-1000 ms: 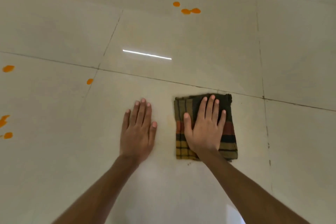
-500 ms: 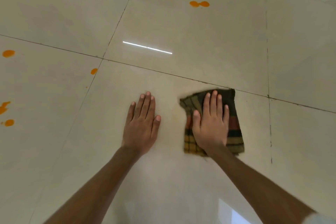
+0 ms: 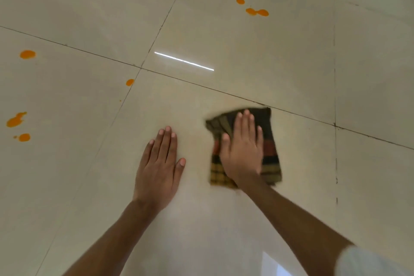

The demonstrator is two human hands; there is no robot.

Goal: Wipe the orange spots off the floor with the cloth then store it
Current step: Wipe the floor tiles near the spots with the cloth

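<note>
Head view, floor: pale glossy tiles with dark joints; a bright strip of light is reflected far from the hands.
Head view, cloth: a folded checked cloth, dark with red and yellow bands, lies flat on the near tile, just before a tile joint. Its far left corner is bunched and blurred.
Head view, right hand: flat on the cloth, fingers straight and together, palm pressing it down. The grip is open, nothing is pinched.
Head view, left hand: flat on the bare floor just left of the cloth, not touching it. Its grip is also open and holds nothing; it seems to carry body weight.
Head view, orange spots: three far, one at the left joint, one far left, a group near left.
Step in hand, my judgement: rubbing the tile under the cloth; a faint orange haze shows between the hands.
How to do it well: keep the palm pressure even, keep the cloth folded flat so the corner does not roll, and pass over the haze before going to the fresh spots.
Risk: a dirty face of the cloth may smear.
</note>
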